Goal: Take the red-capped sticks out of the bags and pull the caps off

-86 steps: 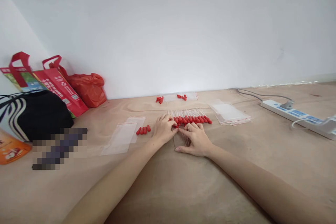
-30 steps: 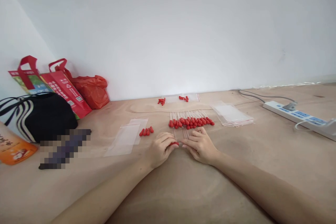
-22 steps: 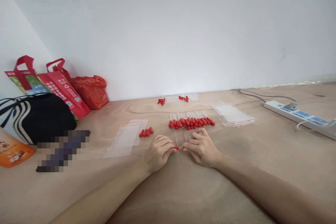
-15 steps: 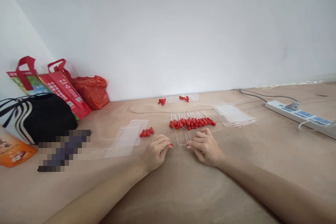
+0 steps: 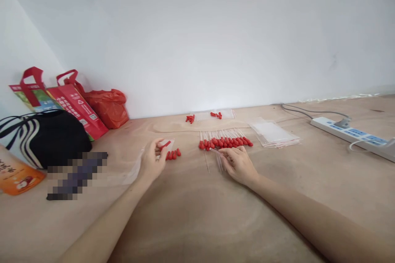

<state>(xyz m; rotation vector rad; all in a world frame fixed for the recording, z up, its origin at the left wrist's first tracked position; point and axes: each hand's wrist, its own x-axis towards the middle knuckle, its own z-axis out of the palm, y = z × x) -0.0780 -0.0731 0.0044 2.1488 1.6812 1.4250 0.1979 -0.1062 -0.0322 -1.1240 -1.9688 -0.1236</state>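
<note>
My left hand [image 5: 153,160] is closed with a red rubber bulb [image 5: 166,145] between thumb and fingers, over the clear plastic bags at the left. Just right of its fingertips lie several loose red bulbs [image 5: 174,155] in a short row, partly covered by the hand. My right hand [image 5: 240,163] pinches a thin glass dropper tube [image 5: 218,152], which points left and slightly up. Beyond it lies a row of glass droppers with red bulbs [image 5: 226,143], bulbs toward me. Several bare glass tubes [image 5: 207,162] lie in front of that row, partly under my right hand.
A stack of clear zip bags [image 5: 274,133] lies right of the droppers, near a white power strip [image 5: 352,133]. More red bulbs [image 5: 190,118] are by the wall. At left stand red shopping bags [image 5: 78,104], a black bag [image 5: 61,139] and an orange package [image 5: 20,176].
My left hand has moved left and away from me, from beside the tubes to the loose bulbs. My right hand has shifted slightly, and its glass tube is now tilted upward.
</note>
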